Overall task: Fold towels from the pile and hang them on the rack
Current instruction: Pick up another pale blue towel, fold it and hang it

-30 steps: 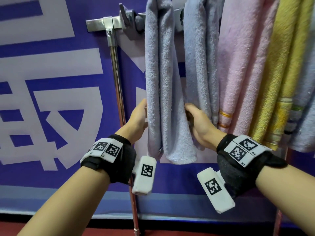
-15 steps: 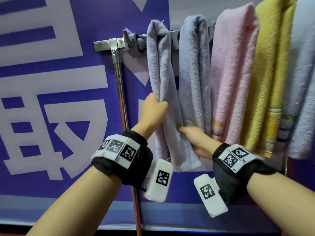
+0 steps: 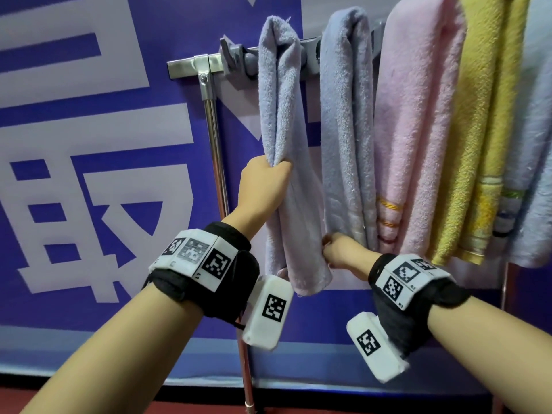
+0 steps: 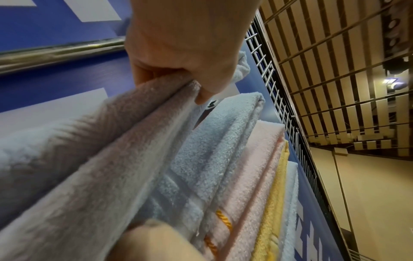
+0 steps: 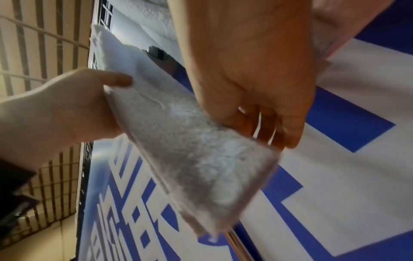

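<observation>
Both forearms reach up from the bottom of the head view, each wrist wrapped in a black band. The left hand [image 3: 264,186] sits at frame centre, higher than the other, fingers curled in a closed grip round the lilac towel [image 3: 280,121]. The right hand [image 3: 340,252], lower and right of centre, pinches that towel's right edge near its lower end.

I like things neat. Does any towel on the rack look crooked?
Yes: the lavender towel at the rack's left end hangs slanted, its bottom swinging right. The left hand grips its middle, and the right hand holds its lower edge.
</observation>
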Available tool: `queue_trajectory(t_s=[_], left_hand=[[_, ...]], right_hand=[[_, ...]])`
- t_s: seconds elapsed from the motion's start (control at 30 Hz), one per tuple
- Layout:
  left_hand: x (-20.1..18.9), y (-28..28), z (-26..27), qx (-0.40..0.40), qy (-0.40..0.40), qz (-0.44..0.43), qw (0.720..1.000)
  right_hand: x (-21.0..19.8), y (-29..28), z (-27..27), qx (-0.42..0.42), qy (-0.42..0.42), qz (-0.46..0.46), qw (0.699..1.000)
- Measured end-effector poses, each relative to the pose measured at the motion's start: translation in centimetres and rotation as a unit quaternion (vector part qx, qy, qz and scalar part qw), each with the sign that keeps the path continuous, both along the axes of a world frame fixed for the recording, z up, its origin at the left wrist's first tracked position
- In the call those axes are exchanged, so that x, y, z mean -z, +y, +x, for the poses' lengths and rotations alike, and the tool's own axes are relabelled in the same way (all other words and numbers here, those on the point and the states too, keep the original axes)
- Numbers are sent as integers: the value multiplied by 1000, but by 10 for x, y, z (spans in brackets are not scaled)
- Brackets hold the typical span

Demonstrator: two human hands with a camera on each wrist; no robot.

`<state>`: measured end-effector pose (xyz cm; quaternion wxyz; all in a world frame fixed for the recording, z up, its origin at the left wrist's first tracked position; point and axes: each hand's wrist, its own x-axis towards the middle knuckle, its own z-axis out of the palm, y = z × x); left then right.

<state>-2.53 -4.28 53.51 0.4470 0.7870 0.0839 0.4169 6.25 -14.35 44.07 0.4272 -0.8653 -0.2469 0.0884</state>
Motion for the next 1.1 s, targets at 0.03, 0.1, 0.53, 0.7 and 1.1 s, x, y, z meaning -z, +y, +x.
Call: queue_trajectory(t_s=[0.03, 0.1, 0.53, 0.7, 1.1], left_hand=[[0, 0, 1, -6, 4, 3, 1000], [-1, -2, 1, -19, 11, 16, 1000], [50, -14, -8, 52, 245, 59, 966], [69, -9, -7, 22, 289, 118, 950], [88, -3, 9, 99, 353, 175, 914]], right_hand=[[-4, 0, 2, 10, -6, 32, 999], [-16, 2, 3, 25, -5, 118, 993], [4, 3, -12, -13, 15, 27, 999], [25, 2, -9, 6, 18, -16, 1000], [25, -2, -14, -37, -49, 12, 998]])
